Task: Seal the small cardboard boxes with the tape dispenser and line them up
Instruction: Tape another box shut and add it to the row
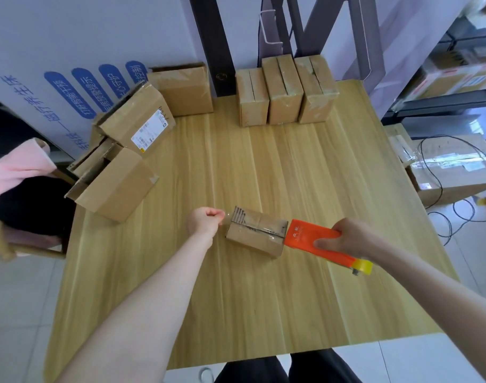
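A small cardboard box [257, 233] lies in the middle of the wooden table [264, 299], with clear tape stretched along its top. My right hand [346, 239] grips the orange tape dispenser [309, 239], whose front edge touches the box's right end; its yellowish tape roll [363, 266] sticks out behind my wrist. My left hand [204, 220] is curled at the box's left end and pinches the clear tape end there. Three taped boxes [284, 91] stand side by side in a row at the table's far edge.
Several bigger cardboard boxes [117, 161] lie jumbled at the far left, one [183, 88] leaning on the wall. A chair with pink and black cloth [20, 183] stands left of the table. A large box with cables [454, 167] sits on the floor at right.
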`<state>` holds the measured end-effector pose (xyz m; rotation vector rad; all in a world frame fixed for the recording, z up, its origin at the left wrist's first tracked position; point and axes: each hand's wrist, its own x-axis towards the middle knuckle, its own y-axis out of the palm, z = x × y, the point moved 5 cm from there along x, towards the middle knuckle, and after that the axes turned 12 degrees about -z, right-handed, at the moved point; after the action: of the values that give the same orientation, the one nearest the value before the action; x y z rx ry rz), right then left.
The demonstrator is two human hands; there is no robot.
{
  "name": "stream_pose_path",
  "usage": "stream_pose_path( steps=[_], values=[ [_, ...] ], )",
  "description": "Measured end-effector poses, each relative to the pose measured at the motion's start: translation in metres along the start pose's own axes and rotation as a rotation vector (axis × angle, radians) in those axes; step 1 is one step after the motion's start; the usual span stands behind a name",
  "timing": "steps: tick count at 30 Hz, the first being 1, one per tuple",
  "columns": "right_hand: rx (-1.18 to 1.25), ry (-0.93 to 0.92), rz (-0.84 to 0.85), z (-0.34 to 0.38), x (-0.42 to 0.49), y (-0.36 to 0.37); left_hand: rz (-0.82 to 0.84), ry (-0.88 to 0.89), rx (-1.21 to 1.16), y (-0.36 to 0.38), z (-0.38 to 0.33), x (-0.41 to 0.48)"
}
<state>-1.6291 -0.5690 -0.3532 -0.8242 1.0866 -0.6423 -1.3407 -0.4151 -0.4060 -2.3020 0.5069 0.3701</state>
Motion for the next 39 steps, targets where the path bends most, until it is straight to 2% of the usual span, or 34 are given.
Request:
stream_pose_path(
  steps=[9,13,16,19,21,23,25,26,27,28,29,31,33,39],
  values=[
    [0.036,0.032,0.014,-0.007,0.007,0.009,0.015,-0.102,-0.075,0.028,0.023,0.007],
    [0.028,0.029,0.0,-0.007,0.007,0.01,0.014,0.182,0.255,0.029,0.01,0.003],
    [0.027,0.029,-0.006,-0.007,0.006,0.009,0.053,0.22,0.454,0.027,0.013,0.008],
    [0.031,0.026,-0.016,-0.007,0.005,0.009,-0.041,0.228,0.248,0.021,0.01,0.001],
    [0.038,0.027,-0.015,-0.007,0.004,0.01,0.047,0.255,0.125,0.032,0.003,-0.017],
    [0.046,0.035,-0.008,-0.006,0.004,0.011,0.196,0.253,0.122,0.047,0.004,-0.031],
    [0.061,0.042,-0.006,-0.006,0.003,0.011,0.203,0.28,0.262,0.051,0.007,-0.031],
    [0.066,0.043,-0.008,-0.006,0.003,0.011,0.131,0.369,0.413,0.05,0.005,-0.028],
    [0.069,0.043,-0.007,-0.006,0.002,0.012,0.021,0.529,0.523,0.049,-0.003,-0.029],
    [0.074,0.041,-0.006,-0.005,0.001,0.013,-0.063,0.721,0.532,0.05,-0.016,-0.034],
    [0.082,0.041,-0.008,-0.005,0.0,0.013,-0.074,0.898,0.482,0.056,-0.028,-0.042],
    [0.097,0.037,-0.01,-0.003,-0.002,0.015,0.073,1.105,0.482,0.078,-0.04,-0.059],
    [0.099,0.024,-0.017,-0.002,-0.004,0.018,0.209,1.144,0.624,0.098,-0.036,-0.069],
    [0.166,-0.049,-0.023,-0.014,-0.005,0.027,0.147,1.17,0.695,0.104,-0.034,-0.065]
  ],
)
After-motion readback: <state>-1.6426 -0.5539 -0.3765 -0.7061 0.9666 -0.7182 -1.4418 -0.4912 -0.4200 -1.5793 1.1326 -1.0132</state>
